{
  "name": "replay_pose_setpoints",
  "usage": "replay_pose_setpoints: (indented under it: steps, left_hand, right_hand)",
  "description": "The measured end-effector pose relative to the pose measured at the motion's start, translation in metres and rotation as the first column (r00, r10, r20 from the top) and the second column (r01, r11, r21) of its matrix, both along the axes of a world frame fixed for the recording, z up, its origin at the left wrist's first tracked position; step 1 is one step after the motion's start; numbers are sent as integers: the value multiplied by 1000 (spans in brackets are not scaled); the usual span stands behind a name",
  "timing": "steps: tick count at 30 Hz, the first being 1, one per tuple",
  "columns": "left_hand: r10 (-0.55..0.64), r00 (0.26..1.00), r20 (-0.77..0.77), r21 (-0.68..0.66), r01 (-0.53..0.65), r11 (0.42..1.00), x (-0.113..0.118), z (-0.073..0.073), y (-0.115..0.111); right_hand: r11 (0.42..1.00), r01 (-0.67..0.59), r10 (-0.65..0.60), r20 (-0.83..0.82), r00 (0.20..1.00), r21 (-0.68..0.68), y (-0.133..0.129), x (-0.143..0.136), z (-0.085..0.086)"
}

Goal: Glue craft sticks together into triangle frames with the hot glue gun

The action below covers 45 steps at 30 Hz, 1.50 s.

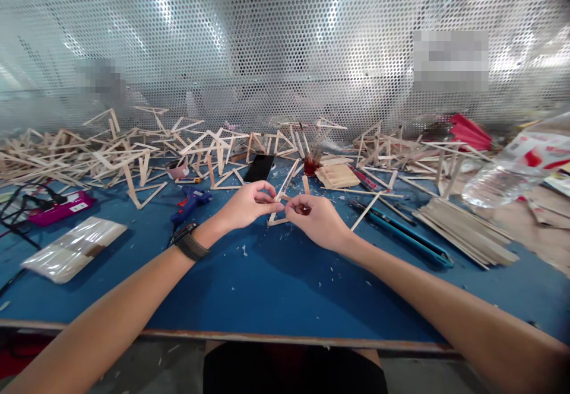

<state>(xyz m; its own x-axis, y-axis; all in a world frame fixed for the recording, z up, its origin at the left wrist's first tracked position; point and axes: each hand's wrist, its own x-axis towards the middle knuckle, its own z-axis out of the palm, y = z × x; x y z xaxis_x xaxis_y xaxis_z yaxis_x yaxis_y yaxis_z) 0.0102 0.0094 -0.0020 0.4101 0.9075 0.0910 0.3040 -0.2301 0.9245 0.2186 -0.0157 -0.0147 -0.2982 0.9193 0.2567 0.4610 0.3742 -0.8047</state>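
Note:
Near the middle of the blue table, my left hand (252, 205) pinches a small frame of thin wooden sticks (288, 179) at its joined corner. From the other side, my right hand (318, 219) is closed, thumb and fingertips pressed together at the same frame. The two hands' fingertips nearly meet, and they cover part of the joint. One stick rises up and away from the fingers; another lies low between the hands. Just behind my right hand a short flat stick (306, 184) stands up. A blue glue gun (190, 203) lies left of my left hand.
Stick frames (57, 151) pile along the perforated metal screen (285, 44). A black phone (259, 168) lies behind my hands. Rightward are a blue utility knife (407, 234), flat sticks (465, 231) and a plastic bottle (499, 174). A purple power strip (62, 207) and plastic-wrapped pack (75, 248) lie left.

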Motion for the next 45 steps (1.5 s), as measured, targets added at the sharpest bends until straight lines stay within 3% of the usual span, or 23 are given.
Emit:
replay_pose_setpoints:
  steps: [9, 14, 22, 26, 34, 45]
  left_hand:
    - [-29, 999, 15, -55, 30, 998, -6, -5, 7]
    - [0, 1000, 26, -70, 2, 998, -12, -3, 12]
    - [5, 999, 40, -43, -3, 999, -10, -2, 9]
    - [23, 999, 28, -22, -23, 999, -6, -3, 7]
    - [68, 998, -7, 20, -68, 997, 0, 1, -1]
    - [-28, 1000, 1, 4, 28, 1000, -3, 1, 2]
  right_hand:
    - [1000, -13, 13, 6, 1000, 7, 1, 3, 0]
    - [997, -77, 76, -79, 994, -9, 3, 5, -2]
    - [993, -93, 97, -52, 994, 77, 0, 3, -6]
    - [997, -70, 72, -75, 995, 33, -1, 0, -3]
    - [983, -10, -19, -157, 987, -183, -4, 1, 4]
    - [917, -321, 261, -252, 932, -236, 4, 8, 0]
